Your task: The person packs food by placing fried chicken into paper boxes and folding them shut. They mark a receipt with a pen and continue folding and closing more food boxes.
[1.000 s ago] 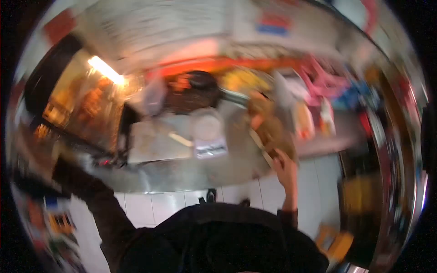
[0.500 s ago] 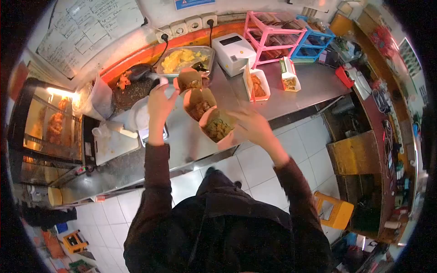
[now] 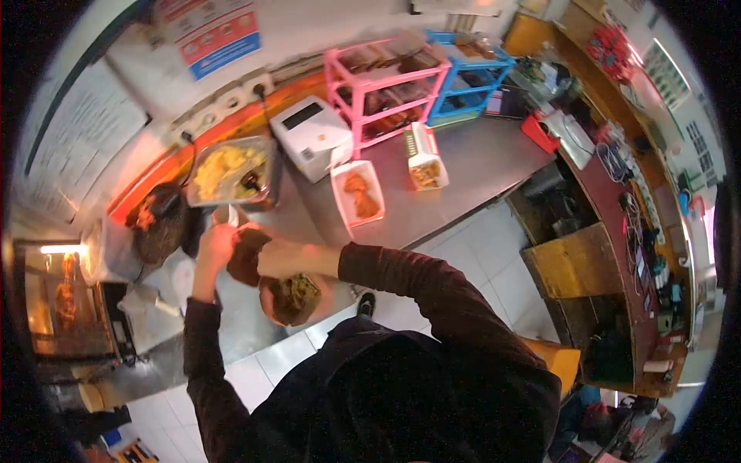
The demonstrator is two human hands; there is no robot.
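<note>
My left hand [image 3: 218, 245] is closed at the left edge of a brown cardboard takeaway box [image 3: 248, 251], fingers at its rim. My right hand [image 3: 279, 259] reaches across to the same box and grips its right side; its fingertips are partly hidden and blurred. No food shows inside this box. Just in front, below my right wrist, stands an open takeaway box [image 3: 295, 301] with greenish food. Behind my left fingers, a third takeaway box [image 3: 226, 215] is mostly covered.
A plastic tub [image 3: 231, 174] of yellow food stands behind the boxes. To the right are a white label printer [image 3: 310, 137], a white box with orange-red food [image 3: 359, 193], a smaller food carton [image 3: 426, 171], a pink rack [image 3: 386, 92] and a blue rack [image 3: 469, 77]. A lit display cabinet [image 3: 62, 301] is at left.
The view has turned, so the counter sits further left. My right hand has moved from the front box to the middle one. My left hand has come down onto the middle box.
</note>
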